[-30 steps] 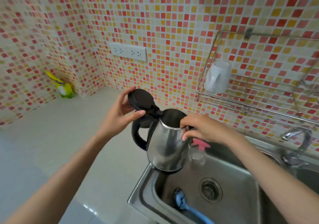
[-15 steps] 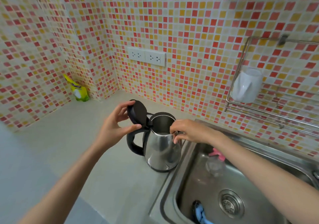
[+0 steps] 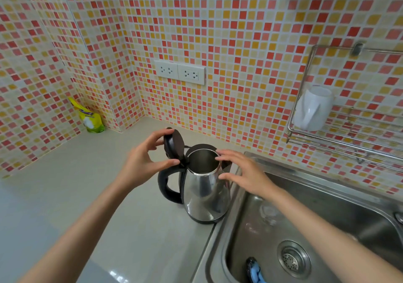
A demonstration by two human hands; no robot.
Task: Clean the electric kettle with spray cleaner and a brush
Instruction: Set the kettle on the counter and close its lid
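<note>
The steel electric kettle [image 3: 205, 193] with a black handle stands upright on the grey counter [image 3: 91, 184], right at the sink's left edge. Its black lid [image 3: 174, 146] is swung up and open. My left hand [image 3: 141, 160] holds the lid between fingertips and thumb. My right hand [image 3: 242, 173] is spread with straight fingers beside the kettle's rim, gripping nothing. A clear spray bottle [image 3: 269, 214] lies in the sink, partly hidden under my right forearm. The blue brush [image 3: 254, 270] lies at the sink's near edge.
The steel sink [image 3: 340, 202] with its drain [image 3: 293, 258] fills the lower right. A wire rack [image 3: 349, 138] on the tiled wall holds a white mug [image 3: 311, 108]. Two wall sockets [image 3: 180, 71] sit above the counter. A yellow-green pouch [image 3: 90, 119] leans in the corner.
The kettle went from above the sink to standing on the counter by the sink. My right hand let go of its rim and spread out. My left hand stays on the lid.
</note>
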